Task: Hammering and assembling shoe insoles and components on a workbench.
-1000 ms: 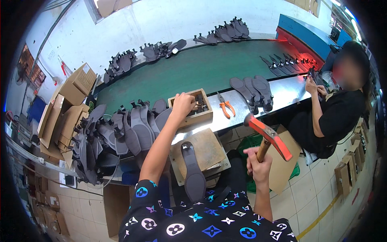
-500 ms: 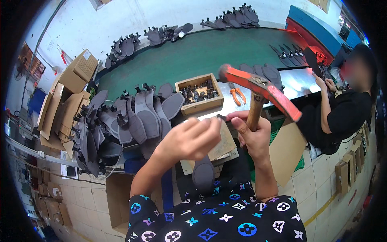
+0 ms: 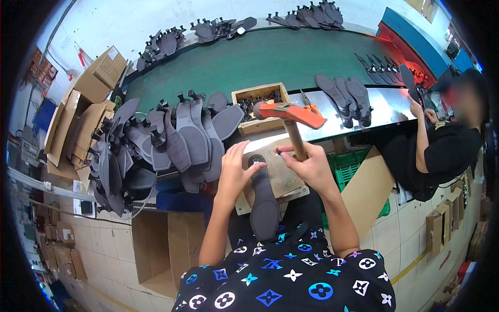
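Observation:
A dark grey shoe sole [image 3: 264, 200] lies lengthwise over a worn block [image 3: 283, 171] in front of me, its broad toe end toward my body. At its narrow heel end is my left hand [image 3: 235, 169], fingers stretched and spread, the thumb tip touching the sole beside a small shiny spot. My right hand [image 3: 311, 166] grips the wooden handle of a hammer [image 3: 296, 140], whose orange-red head points up. A small dark piece [image 3: 279, 152] shows at that hand's thumb and forefinger; its kind is too small to make out.
Behind the block stands a wooden box [image 3: 260, 125] of small dark parts, beside orange-handled pliers [image 3: 311, 104]. Heeled soles [image 3: 182, 135] crowd the left; more soles [image 3: 345, 96] lie right on the metal ledge. Beyond runs a green belt [image 3: 234, 62]. A co-worker [image 3: 447, 135] sits at right.
My left hand has drawn back from my right and come down to the sole's heel end, its fingers opening. The hammer has lowered and swung left with my right hand.

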